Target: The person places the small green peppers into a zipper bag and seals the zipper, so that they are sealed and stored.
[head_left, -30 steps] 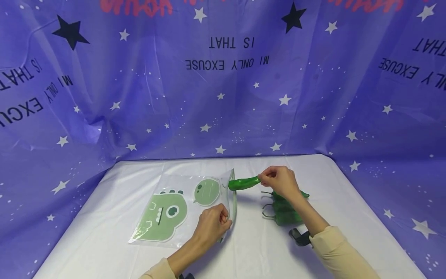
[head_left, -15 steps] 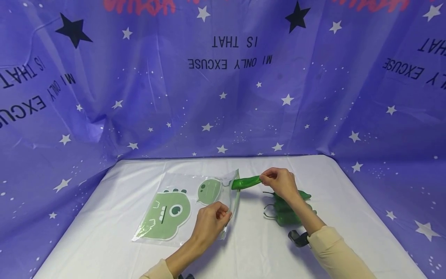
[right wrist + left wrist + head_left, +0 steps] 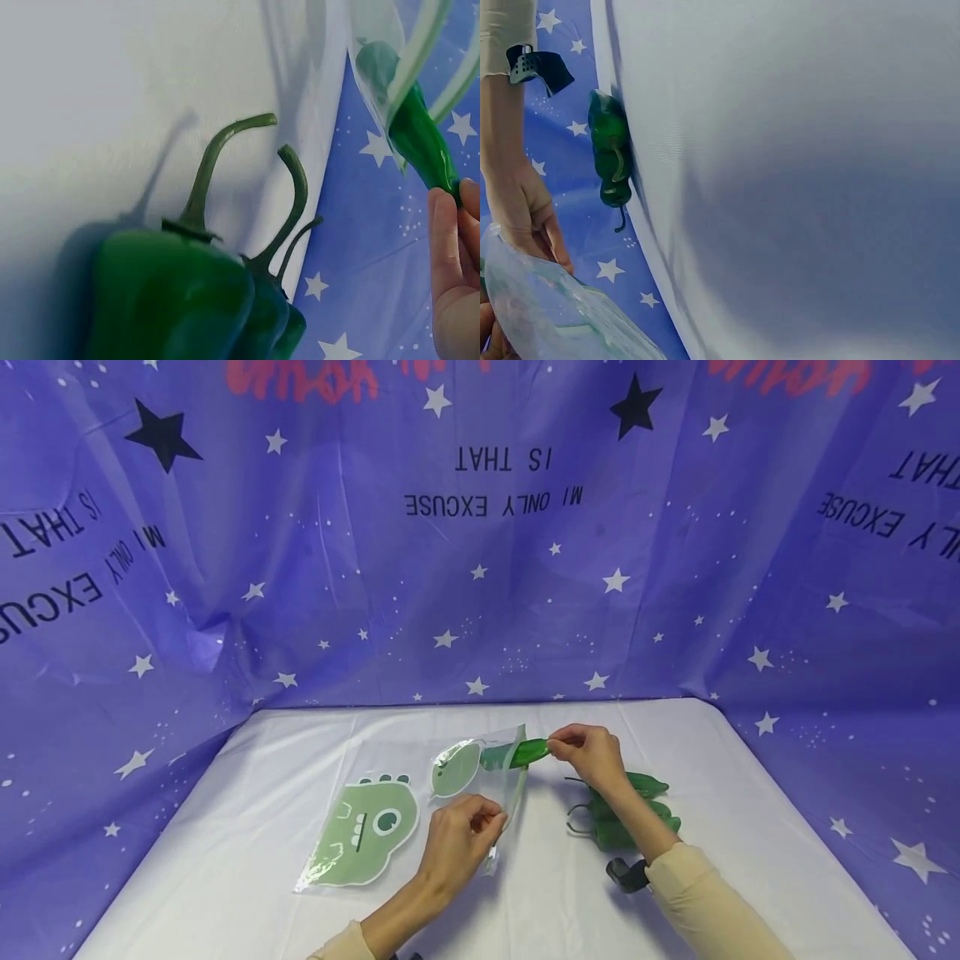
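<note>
Partway inside the clear monster-print plastic bag (image 3: 375, 835), whose edge my left hand (image 3: 459, 835) pinches, sits the long green pepper (image 3: 531, 752) my right hand (image 3: 594, 757) grips by its tip.

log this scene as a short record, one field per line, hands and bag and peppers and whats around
left hand: pinches the clear bag by its open mouth
right hand: pinches the narrow end of a green pepper
green pepper: partly inside the clear bag
other peppers: three, lying together, stems towards the clear bag
surface: white cloth
backdrop: purple cloth with stars
</note>
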### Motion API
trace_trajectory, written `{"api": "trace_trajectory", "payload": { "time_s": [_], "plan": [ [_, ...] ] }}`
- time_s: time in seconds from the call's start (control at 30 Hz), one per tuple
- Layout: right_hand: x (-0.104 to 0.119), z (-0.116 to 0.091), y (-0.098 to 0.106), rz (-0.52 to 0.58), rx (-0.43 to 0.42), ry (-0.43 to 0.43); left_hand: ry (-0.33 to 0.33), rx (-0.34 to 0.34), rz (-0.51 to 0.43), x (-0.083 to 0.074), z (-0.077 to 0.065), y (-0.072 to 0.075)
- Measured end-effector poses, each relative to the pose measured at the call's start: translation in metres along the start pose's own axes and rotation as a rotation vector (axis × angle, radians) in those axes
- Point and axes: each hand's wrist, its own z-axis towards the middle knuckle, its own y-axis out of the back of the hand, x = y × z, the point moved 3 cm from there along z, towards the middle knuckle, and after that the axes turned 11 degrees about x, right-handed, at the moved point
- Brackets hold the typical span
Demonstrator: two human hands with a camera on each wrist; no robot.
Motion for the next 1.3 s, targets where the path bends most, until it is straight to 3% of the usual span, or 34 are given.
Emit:
{"api": "trace_trajectory", "payload": {
  "time_s": [0.2,0.47,0.7,0.93,1.3],
  "plan": [
    [0.001,0.003,-0.009,0.092,-0.004,-0.053,-0.062,-0.056,-0.02,-0.003,0.002,0.002],
    [0.002,0.008,-0.021,0.1,-0.01,-0.084,-0.096,-0.092,-0.059,-0.007,0.006,0.003],
    [0.007,0.014,-0.027,0.078,-0.052,-0.047,-0.124,-0.105,-0.108,-0.012,0.011,0.003],
    [0.011,0.02,-0.032,0.03,-0.095,0.022,-0.203,-0.171,-0.123,-0.015,0.015,0.007],
    [0.015,0.019,-0.035,0.0,-0.039,0.018,-0.218,-0.244,-0.148,-0.01,0.016,0.016]
  ]
}}
